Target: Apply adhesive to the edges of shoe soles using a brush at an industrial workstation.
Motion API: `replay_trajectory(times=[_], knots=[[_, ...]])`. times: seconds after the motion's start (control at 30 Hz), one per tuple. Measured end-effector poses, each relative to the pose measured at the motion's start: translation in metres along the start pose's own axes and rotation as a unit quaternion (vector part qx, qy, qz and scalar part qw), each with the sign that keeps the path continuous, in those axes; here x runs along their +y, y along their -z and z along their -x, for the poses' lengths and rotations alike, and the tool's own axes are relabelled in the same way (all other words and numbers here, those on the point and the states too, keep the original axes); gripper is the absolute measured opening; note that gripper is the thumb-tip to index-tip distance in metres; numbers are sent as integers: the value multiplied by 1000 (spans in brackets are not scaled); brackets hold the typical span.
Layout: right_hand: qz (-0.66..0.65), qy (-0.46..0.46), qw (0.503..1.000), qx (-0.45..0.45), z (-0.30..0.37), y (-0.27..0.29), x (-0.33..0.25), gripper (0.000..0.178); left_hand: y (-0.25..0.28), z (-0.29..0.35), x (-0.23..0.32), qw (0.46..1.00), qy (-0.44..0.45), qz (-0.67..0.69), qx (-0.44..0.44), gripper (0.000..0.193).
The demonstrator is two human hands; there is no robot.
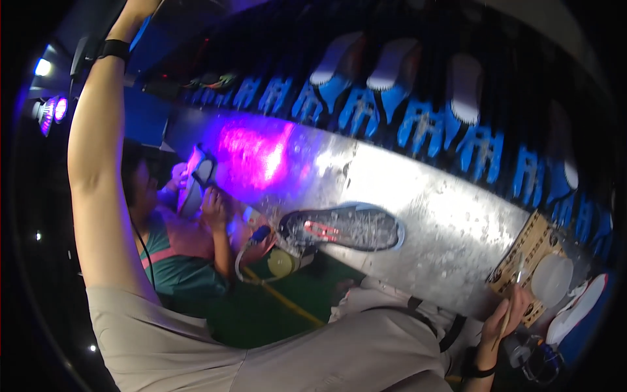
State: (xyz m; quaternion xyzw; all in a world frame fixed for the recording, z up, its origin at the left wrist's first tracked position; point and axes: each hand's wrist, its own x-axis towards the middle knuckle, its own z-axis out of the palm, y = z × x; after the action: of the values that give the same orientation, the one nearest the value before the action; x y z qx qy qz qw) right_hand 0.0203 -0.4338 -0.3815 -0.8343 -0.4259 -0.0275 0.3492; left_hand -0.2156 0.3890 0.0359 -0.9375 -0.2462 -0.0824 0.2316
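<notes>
My right hand (506, 312) is closed around a thin brush (501, 330), its bristle end pointing up over a patterned tan board (522, 251). Next to that hand stands a round translucent white tub (552, 281). My left arm stretches up along the left side, and its hand (136, 18) is partly cut off by the top edge, so its fingers are hidden. Something blue shows beside that wrist. In front of me a dark shoe (343, 227) with a pale blue rim lies on its side or sole up, streaked whitish, on the metal table (418, 196).
Behind the table runs a rack of blue holders (421, 127), some bearing shoes with white soles (465, 88). A co-worker (189, 242) at left handles a shoe (194, 183) under purple light. A white sole (578, 307) and tangled wires (542, 362) lie at far right.
</notes>
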Motion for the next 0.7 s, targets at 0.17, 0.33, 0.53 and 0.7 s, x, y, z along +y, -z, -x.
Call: replay_trajectory(times=[0.17,0.33,0.53,0.7], knots=[[-37,-19,999,30,-11,-3,-3,34,92,40,176,991,96,56,70,24],[-67,12,997,43,-20,-3,-7,32,117,59,216,953,139,229,142,44],[-104,71,987,98,-25,-1,-14,31,60,48,261,906,315,129,250,61],[-122,63,984,117,-23,-3,-13,29,71,69,332,722,319,519,329,48]])
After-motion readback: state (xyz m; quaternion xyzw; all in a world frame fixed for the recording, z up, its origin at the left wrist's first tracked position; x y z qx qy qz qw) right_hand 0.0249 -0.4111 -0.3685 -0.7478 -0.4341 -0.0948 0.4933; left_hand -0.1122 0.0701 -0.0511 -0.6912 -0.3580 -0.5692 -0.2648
